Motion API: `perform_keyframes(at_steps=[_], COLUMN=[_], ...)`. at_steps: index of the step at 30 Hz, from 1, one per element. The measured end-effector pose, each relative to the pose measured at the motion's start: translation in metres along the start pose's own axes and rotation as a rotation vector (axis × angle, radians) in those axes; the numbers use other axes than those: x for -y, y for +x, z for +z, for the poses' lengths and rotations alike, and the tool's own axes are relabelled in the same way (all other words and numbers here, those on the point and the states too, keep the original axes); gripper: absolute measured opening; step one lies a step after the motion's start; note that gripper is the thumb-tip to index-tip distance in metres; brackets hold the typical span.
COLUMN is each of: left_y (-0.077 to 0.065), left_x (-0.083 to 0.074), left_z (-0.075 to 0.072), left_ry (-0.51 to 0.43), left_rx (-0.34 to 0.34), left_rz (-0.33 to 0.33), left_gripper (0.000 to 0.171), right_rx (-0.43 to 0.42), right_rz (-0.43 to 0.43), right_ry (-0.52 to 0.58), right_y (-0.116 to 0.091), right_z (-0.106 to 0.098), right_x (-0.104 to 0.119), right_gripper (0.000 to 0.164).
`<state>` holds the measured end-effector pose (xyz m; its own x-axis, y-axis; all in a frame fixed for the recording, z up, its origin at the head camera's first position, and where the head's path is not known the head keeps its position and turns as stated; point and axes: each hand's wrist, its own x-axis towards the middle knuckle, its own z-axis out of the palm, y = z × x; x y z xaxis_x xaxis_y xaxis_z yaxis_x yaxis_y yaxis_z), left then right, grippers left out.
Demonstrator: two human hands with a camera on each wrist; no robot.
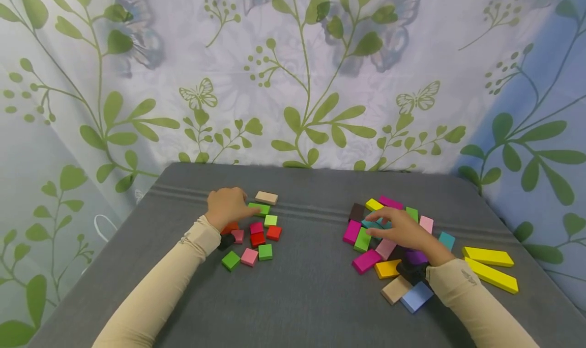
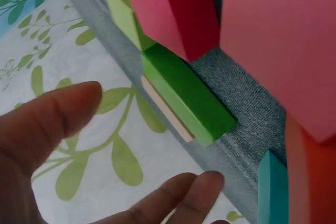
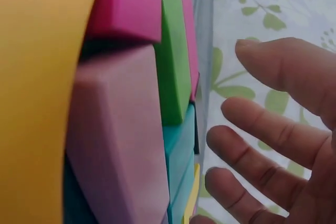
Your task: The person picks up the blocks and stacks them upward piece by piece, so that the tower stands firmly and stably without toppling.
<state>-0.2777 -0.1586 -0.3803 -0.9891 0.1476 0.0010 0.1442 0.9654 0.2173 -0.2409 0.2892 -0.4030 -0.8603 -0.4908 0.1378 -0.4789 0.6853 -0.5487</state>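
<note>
right fingers [image 3: 273, 125] over blocks [image 1: 362, 239]; cuff mark [image 1: 469, 277] unreadable

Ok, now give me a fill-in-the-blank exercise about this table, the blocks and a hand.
The two long blocks are coloured ____.
The right hand is at the block group with ____ pieces than the other.
The leaf-patterned cloth hangs ____ the table.

Missing words: yellow; more; behind.
</note>
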Motion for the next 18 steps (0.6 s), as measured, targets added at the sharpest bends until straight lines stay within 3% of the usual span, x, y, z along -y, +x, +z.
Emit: perform_keyframes(at_steps=[9,14,18], left_y=[0.019,0.026,0.031], left_x=[-0.015,-0.023,-0.029], left_z=[0.009,0.013,0.014], left_ry=[0.139,0.211,0.243], left_rx=[0.078,0.107,0.120], left_rz=[-0.107,-0.129,-0.136], left_gripper=[0.067,0.072,0.071], right_rx=[0.070,0.072,0.074], right_rz=[0.059,0.138,0.145], right_ry=[-0.050,-0.117,-0.152], right_y=[0.014,0.020,0.025], right_z=[0.010,0.015,0.019], right_x=[0.015,0.023,0.025], right_gripper=[0.044,0.050,0.052])
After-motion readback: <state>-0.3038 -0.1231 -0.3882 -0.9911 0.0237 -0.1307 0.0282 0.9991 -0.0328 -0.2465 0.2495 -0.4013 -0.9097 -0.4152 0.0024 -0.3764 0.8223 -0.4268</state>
